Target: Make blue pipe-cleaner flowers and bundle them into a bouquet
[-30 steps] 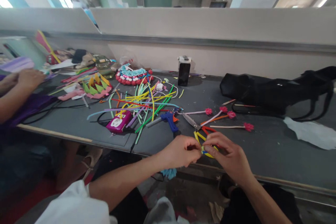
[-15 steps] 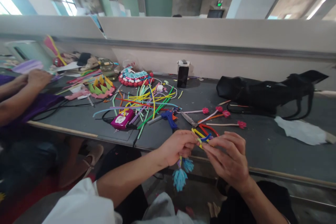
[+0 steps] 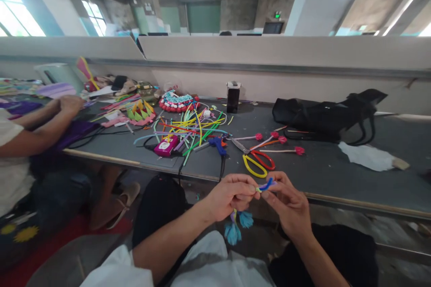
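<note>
Over the table's front edge, my left hand [image 3: 232, 193] pinches a small bundle of pipe cleaners [image 3: 267, 184]. Blue, purple and yellow-green ends stick out to the right of its fingertips. Below that hand hang fluffy light-blue pipe-cleaner flowers [image 3: 233, 233], their stems partly hidden in my palm. My right hand [image 3: 289, 204] is closed at the bundle's other side, thumb and fingers on the coloured ends. Just beyond both hands lie scissors [image 3: 239, 145] with one yellow and one red handle. Several pink-tipped pipe-cleaner stems [image 3: 283, 151] lie past them.
A blue glue gun [image 3: 218, 145], a magenta box [image 3: 167, 145] and a heap of loose pipe cleaners [image 3: 188, 125] lie on the table [image 3: 319, 172]. Behind stands a dark phone-like device [image 3: 233, 98]. A black bag [image 3: 310, 119] lies right. Another person's hands [image 3: 70, 104] work at left.
The view has tilted up and shifted a little left. My hands have moved nearer my body, away from the scissors, whose handles now show fully. Both still hold the pipe cleaners.
</note>
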The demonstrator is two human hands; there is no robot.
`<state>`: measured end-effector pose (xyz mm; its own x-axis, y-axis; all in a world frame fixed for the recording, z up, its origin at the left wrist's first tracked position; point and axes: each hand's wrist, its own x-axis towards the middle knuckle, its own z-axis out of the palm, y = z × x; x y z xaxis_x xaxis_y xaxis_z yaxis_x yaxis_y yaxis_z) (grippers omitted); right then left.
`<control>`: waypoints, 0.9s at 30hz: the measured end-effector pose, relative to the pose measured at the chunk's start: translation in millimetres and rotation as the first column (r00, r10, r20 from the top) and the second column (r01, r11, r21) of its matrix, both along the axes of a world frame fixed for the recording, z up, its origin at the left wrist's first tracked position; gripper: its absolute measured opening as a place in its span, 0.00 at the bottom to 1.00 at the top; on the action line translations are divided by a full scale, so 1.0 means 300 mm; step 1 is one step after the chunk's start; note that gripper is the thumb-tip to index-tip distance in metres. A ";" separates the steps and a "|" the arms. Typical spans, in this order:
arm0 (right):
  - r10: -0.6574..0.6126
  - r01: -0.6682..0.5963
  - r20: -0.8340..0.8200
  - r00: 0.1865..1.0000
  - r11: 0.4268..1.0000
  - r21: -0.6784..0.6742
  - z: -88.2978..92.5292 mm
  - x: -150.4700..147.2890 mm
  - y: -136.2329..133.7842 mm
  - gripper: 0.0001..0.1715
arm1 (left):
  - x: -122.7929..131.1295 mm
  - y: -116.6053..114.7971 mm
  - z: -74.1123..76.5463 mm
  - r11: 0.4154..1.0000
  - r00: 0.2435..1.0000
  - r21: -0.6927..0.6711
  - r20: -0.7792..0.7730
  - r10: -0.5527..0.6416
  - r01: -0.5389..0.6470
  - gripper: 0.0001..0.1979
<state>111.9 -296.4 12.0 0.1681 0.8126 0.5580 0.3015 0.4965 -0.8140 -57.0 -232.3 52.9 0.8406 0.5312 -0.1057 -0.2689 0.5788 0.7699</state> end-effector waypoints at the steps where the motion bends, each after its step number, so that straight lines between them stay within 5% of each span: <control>1: 0.025 -0.026 -0.057 0.998 0.999 -0.024 -0.010 0.000 -0.010 0.05 | -0.003 -0.010 0.003 1.000 1.000 0.008 -0.011 -0.017 0.017 0.05; 9: 0.124 -0.184 -0.374 0.919 0.975 -0.129 -0.006 -0.041 -0.083 0.02 | -0.048 -0.097 0.058 0.998 0.997 0.053 -0.076 -0.033 0.037 0.07; 18: 0.277 -0.281 -0.053 0.959 0.956 -0.081 0.107 -0.031 -0.094 0.05 | -0.098 -0.145 0.084 0.993 0.959 0.044 -0.270 -0.091 0.107 0.07; 23: 0.207 -0.209 -0.025 0.978 0.973 -0.095 0.101 -0.036 -0.070 0.05 | -0.098 -0.158 0.092 0.983 0.942 0.183 -0.326 0.080 -0.020 0.08; 27: 0.152 -0.174 -0.150 0.977 0.974 -0.145 0.078 -0.042 -0.089 0.10 | -0.100 -0.165 0.097 0.848 0.873 0.514 -0.345 0.344 -0.131 0.09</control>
<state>99.3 -323.1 35.4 0.0921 0.9108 0.4024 0.1078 0.3926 -0.9134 -86.9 -282.0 81.9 0.6148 0.7824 -0.0997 0.0504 0.0872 0.9949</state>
